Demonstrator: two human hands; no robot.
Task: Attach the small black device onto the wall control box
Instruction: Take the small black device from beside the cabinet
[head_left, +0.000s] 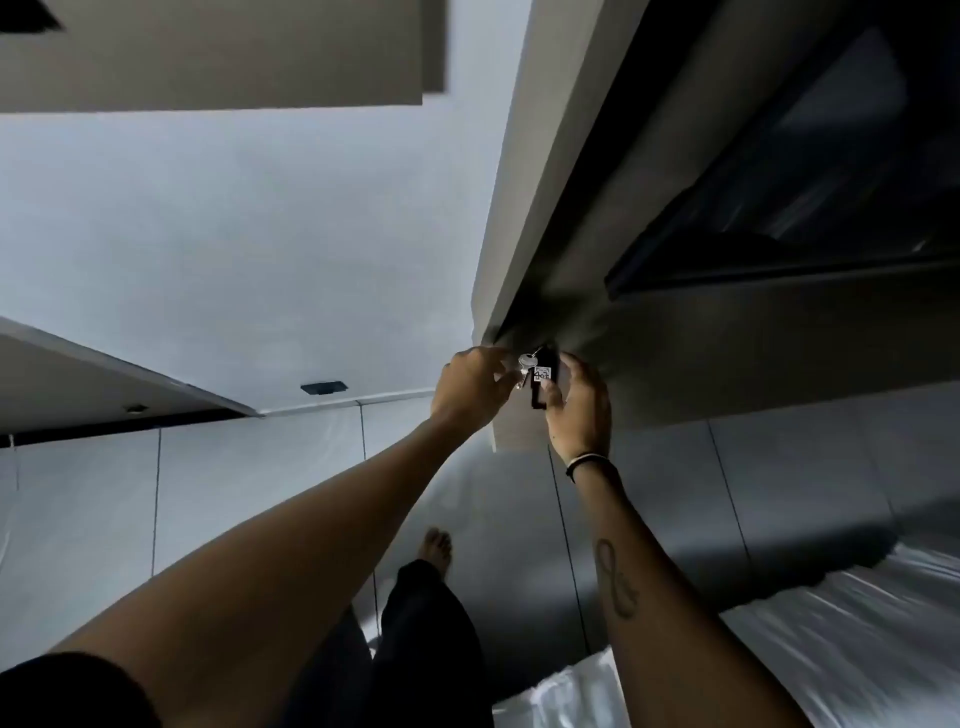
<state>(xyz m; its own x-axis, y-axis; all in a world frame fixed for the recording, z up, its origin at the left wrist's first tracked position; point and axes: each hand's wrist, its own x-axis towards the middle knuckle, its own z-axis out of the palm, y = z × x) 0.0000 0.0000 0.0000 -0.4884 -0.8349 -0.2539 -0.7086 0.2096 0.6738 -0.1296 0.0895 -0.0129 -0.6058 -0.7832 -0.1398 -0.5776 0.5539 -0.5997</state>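
Observation:
The small black device (543, 387) is a flat tag with a white label reading 407 and silver keys (525, 365) hanging from its top. It is held upright against the corner of the white wall (511, 260), just below a dark vertical strip. My right hand (582, 408) grips the device from the right, thumb on its lower part. My left hand (470, 389) pinches the keys from the left. I cannot make out the wall control box itself; the hands and the device hide that spot.
A dark framed panel (779, 182) hangs on the grey wall at the upper right. A bed with a white sheet (841, 649) lies at the lower right. My bare foot (437, 545) stands on the tiled floor (249, 493). A small black fitting (323, 388) sits on the far wall.

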